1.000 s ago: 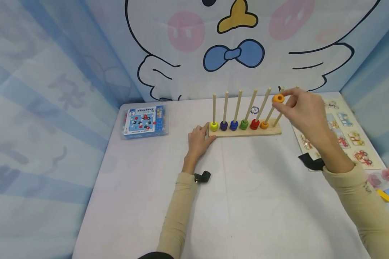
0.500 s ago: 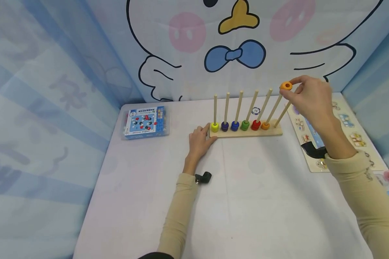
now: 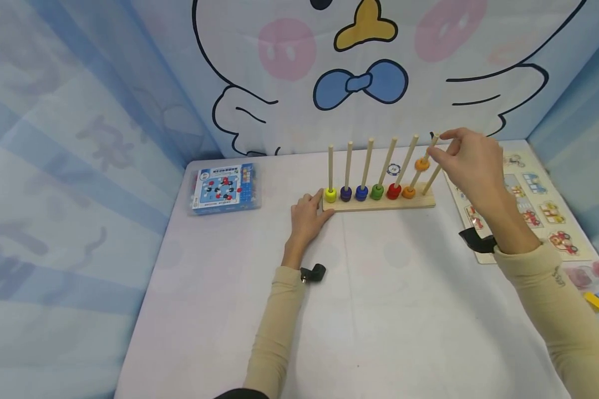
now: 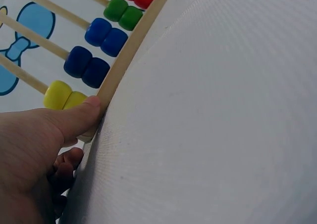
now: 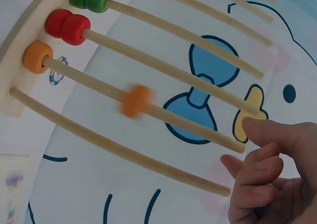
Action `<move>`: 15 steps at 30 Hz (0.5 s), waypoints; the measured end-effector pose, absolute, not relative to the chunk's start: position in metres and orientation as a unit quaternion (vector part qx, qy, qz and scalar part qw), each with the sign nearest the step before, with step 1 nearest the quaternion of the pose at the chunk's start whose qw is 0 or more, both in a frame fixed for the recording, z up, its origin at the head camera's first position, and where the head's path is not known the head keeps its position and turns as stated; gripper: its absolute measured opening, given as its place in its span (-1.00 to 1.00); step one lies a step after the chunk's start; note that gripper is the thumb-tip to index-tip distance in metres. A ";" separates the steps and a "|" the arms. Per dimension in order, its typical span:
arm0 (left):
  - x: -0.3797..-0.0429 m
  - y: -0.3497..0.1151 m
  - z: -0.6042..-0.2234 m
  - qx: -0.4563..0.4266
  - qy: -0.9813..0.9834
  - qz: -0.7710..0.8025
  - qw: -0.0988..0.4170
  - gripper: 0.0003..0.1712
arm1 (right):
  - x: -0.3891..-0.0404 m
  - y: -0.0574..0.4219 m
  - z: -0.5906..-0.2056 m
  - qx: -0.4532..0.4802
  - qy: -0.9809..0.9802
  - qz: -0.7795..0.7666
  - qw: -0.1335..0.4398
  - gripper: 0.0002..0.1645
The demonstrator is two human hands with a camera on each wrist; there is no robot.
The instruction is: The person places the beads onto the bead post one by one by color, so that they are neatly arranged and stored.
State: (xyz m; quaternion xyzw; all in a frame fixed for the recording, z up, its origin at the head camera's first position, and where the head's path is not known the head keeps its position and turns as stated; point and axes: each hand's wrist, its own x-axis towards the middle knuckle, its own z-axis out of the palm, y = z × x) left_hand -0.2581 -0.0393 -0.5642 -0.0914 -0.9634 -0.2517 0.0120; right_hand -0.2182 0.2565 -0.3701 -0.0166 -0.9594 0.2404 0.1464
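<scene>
A wooden bead stacker (image 3: 379,205) has several upright pegs on a plank base. In the left wrist view, paired beads, such as the yellow beads (image 4: 62,96), sit at the feet of the pegs. My left hand (image 3: 305,219) holds the base's left end, its thumb on the front edge. One orange bead (image 5: 38,57) rests at the bottom of its peg. Partway up that same peg is a second orange bead (image 5: 136,101), blurred. My right hand (image 3: 471,166) is beside the peg's top with thumb and fingers parted, holding nothing. The rightmost peg (image 5: 119,144) is bare.
A boxed molecule set (image 3: 224,188) stands at the table's back left. To the right lies a picture puzzle board (image 3: 554,221), partly behind my right forearm. Pink, blue and yellow pieces (image 3: 596,301) sit at the right edge. A printed curtain (image 3: 289,127) hangs behind the table.
My right hand lifted the orange bead to the peg's top, then let it go. The bead is now threaded and lower on the peg. My left hand stays on the base.
</scene>
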 end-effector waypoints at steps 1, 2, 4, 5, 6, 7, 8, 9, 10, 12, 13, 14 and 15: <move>-0.258 -0.040 -0.564 -0.091 -0.964 -0.251 0.012 -0.20 | -0.215 0.256 -0.373 -0.014 -0.957 0.243 0.156 -0.39; -0.259 -0.040 -0.565 -0.091 -0.964 -0.249 0.013 -0.19 | -0.211 0.254 -0.377 -0.012 -0.955 0.245 0.166 -0.41; -0.260 -0.041 -0.564 -0.090 -0.964 -0.249 0.013 -0.19 | -0.201 0.251 -0.386 -0.014 -0.951 0.253 0.179 -0.43; -0.261 -0.041 -0.564 -0.091 -0.964 -0.249 0.014 -0.19 | -0.196 0.249 -0.393 -0.016 -0.948 0.259 0.184 -0.45; -0.261 -0.041 -0.564 -0.091 -0.964 -0.248 0.013 -0.19 | -0.190 0.246 -0.401 -0.016 -0.944 0.270 0.186 -0.47; -0.260 -0.041 -0.564 -0.092 -0.965 -0.247 0.012 -0.19 | -0.183 0.242 -0.410 -0.016 -0.941 0.281 0.185 -0.50; -0.258 -0.041 -0.565 -0.094 -0.965 -0.244 0.012 -0.19 | -0.177 0.238 -0.420 -0.015 -0.940 0.290 0.181 -0.52; -0.255 -0.040 -0.565 -0.096 -0.966 -0.240 0.014 -0.19 | -0.170 0.233 -0.430 -0.014 -0.939 0.298 0.173 -0.53; -0.250 -0.039 -0.566 -0.096 -0.968 -0.232 0.017 -0.19 | -0.164 0.228 -0.441 -0.011 -0.938 0.304 0.165 -0.55; -0.233 -0.037 -0.564 -0.094 -0.972 -0.215 0.028 -0.20 | -0.151 0.217 -0.461 -0.003 -0.939 0.308 0.155 -0.58; -0.223 -0.036 -0.562 -0.092 -0.974 -0.203 0.040 -0.22 | -0.146 0.212 -0.469 0.000 -0.940 0.304 0.153 -0.58; -0.211 -0.034 -0.558 -0.091 -0.975 -0.195 0.055 -0.24 | -0.141 0.208 -0.476 0.004 -0.942 0.299 0.155 -0.58; -0.198 -0.031 -0.553 -0.091 -0.975 -0.190 0.071 -0.26 | -0.136 0.204 -0.480 0.004 -0.943 0.295 0.156 -0.57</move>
